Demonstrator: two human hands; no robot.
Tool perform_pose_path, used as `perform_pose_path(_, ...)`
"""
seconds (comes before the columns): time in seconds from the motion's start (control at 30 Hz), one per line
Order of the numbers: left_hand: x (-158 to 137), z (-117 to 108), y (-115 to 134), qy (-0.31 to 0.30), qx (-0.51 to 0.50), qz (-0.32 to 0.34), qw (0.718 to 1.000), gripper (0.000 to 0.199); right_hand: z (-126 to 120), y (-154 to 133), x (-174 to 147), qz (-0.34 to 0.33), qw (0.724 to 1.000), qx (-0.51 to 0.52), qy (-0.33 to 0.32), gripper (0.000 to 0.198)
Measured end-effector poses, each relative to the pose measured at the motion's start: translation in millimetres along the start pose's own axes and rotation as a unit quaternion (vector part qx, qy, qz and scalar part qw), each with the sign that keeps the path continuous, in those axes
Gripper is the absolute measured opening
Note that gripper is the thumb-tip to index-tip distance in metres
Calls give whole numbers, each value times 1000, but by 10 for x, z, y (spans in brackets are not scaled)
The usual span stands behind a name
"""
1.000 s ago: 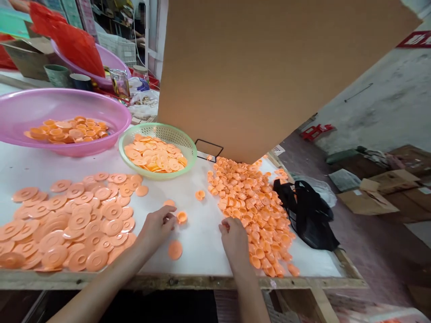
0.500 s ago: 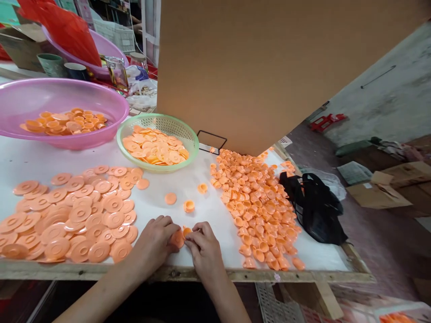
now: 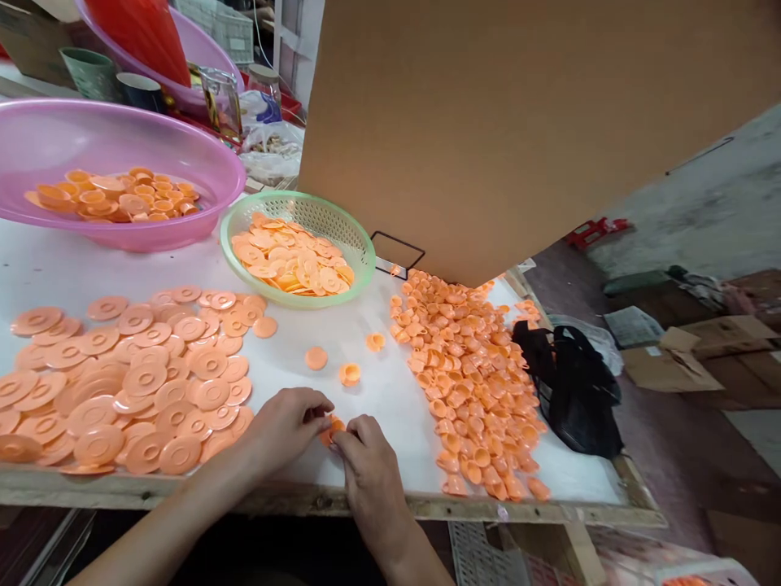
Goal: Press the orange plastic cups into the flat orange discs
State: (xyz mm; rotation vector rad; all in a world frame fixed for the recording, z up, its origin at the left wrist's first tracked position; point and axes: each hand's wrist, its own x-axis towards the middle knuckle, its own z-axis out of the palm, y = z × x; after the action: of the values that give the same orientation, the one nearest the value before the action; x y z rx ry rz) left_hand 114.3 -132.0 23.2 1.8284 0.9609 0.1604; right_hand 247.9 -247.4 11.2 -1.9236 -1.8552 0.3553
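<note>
Near the table's front edge, my right hand pinches a small orange plastic toy cup and saucer, partly hidden by the fingers. My left hand is right beside it on the left, with thumb and index finger slightly apart and the thumb close to the piece. Left of my hands lies a spread of orange toy saucers. On the right is a heap of small orange toy cups. Ahead of my hands lie a lone saucer, a cup on a saucer and another cup.
A green sieve basket of orange discs stands behind, beside a pink basin with cups and saucers. A large cardboard sheet rises at the back. A black bag hangs at the right edge. Mugs and a glass stand back left.
My left fingers have loosened from the orange saucer they held, and my right hand now has the cup and saucer. The whole view has shifted slightly.
</note>
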Motion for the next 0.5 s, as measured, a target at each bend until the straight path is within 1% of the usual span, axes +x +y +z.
perform_pose_path(0.07, 23, 7, 73, 14, 21, -37, 999, 13, 19, 20, -9, -14, 1000, -11, 11, 20)
perform_pose_path(0.13, 41, 51, 125, 33, 56, -57, 996, 10, 40, 26, -14, -20, 999, -21, 20, 22)
perform_pose_path(0.23, 55, 102, 146, 39, 86, -61, 994, 10, 59, 7, -3, -15, 999, -36, 19, 26)
perform_pose_path(0.37, 68, 55, 155, 20, 116, -69, 991, 10, 41, -29, 40, 12, 999, -47, 14, 30)
perform_pose_path(0.43, 74, 22, 167, 9, 111, -73, 991, 11, 10, -39, 62, 29, 999, -30, 5, 29)
perform_pose_path(0.5, 81, 9, 166, 9, 100, -63, 993, 11, -35, -39, 81, 45, 999, 9, -9, 24)
